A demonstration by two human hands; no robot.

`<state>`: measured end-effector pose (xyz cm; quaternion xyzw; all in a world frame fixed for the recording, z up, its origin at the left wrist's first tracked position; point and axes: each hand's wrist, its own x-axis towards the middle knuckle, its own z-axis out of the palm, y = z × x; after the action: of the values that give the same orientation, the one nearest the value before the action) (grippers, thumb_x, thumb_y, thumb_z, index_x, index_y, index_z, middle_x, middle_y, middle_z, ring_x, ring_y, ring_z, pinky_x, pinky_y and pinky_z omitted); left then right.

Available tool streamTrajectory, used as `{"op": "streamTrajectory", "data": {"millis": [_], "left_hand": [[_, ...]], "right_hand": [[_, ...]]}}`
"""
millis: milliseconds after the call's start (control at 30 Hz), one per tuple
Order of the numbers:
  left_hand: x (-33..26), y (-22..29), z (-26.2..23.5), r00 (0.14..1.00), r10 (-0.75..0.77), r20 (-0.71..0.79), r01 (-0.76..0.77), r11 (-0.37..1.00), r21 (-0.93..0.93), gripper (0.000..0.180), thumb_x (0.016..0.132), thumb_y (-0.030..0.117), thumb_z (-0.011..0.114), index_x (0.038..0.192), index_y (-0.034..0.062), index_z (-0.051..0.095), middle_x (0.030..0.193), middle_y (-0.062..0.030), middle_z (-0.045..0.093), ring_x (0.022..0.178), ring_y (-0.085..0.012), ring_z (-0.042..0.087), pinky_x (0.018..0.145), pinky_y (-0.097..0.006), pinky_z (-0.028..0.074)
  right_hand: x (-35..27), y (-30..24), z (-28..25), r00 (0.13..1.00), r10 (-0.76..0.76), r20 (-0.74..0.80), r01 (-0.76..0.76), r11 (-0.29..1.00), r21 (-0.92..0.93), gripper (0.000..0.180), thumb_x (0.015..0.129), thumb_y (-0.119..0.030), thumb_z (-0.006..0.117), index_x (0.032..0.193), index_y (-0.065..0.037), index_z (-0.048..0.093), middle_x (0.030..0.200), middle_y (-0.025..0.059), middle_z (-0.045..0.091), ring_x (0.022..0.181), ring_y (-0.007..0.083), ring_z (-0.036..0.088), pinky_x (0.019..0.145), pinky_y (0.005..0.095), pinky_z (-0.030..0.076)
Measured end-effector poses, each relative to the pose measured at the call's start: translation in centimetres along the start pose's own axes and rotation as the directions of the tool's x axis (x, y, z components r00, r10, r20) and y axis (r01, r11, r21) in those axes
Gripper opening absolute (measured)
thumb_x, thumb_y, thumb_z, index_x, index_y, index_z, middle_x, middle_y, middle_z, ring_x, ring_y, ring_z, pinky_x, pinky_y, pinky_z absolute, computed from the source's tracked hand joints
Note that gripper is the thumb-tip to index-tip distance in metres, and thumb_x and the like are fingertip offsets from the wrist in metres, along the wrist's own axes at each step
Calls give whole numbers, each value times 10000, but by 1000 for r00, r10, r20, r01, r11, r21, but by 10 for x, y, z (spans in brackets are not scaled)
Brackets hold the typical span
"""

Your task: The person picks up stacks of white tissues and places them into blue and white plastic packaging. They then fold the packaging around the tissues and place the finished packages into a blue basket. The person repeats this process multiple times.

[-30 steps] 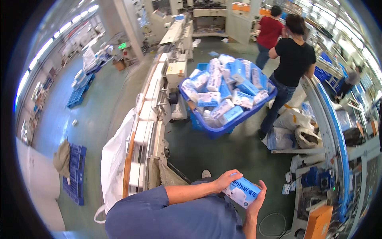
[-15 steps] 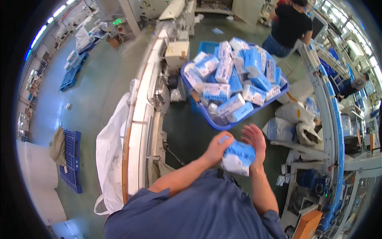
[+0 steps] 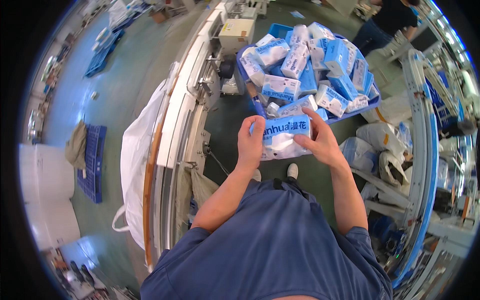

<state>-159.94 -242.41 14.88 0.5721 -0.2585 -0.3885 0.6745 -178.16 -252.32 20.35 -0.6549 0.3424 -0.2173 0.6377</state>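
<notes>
At nine o'clock, white sack hangs off conveyor frame. Centre: left hand and right hand, fingers curled, grip blue-white tissue pack between them. Half a second ago it sat lower, nearer the body; now raised toward twelve o'clock, just short of the heaped blue bin.

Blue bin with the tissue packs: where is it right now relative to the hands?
In the head view the blue bin sits upper centre-right, just beyond the left hand and right hand holding one tissue pack, right of the white conveyor frame.
</notes>
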Motion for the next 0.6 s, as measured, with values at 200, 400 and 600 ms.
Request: {"op": "streamTrajectory", "data": {"millis": [200, 400, 600], "left_hand": [[-19, 28, 19, 943, -229, 240, 311, 864, -397, 624, 973, 595, 354, 1238, 54, 520, 1081, -105, 655, 978, -203, 645, 885, -360, 502], [-35, 31, 29, 951, -204, 232, 231, 968, -98, 537, 927, 423, 587, 1299, 51, 480, 1042, -51, 659, 886, -152, 658, 730, -319, 550], [-74, -9, 50, 997, -39, -63, 55, 959, 276, 721, 785, 228, 783, 1369, 22, 413, 1155, -107, 612, 1019, -178, 600, 866, -340, 504]], "right_hand": [[30, -11, -58, 992, -25, 120, 5, 986, 166, 778, 793, -154, 715, 1443, 3, 316, 1137, 114, 632, 997, 185, 608, 899, 308, 458], [56, -14, -77, 900, -45, 434, 18, 998, 68, 603, 812, -176, 674, 1344, 25, 474, 1207, 83, 598, 1079, 155, 562, 939, 290, 435], [51, 18, -38, 881, -201, 428, 279, 952, -129, 699, 774, -204, 766, 1358, 13, 450, 1289, 174, 544, 1168, 272, 558, 985, 367, 447]]}}
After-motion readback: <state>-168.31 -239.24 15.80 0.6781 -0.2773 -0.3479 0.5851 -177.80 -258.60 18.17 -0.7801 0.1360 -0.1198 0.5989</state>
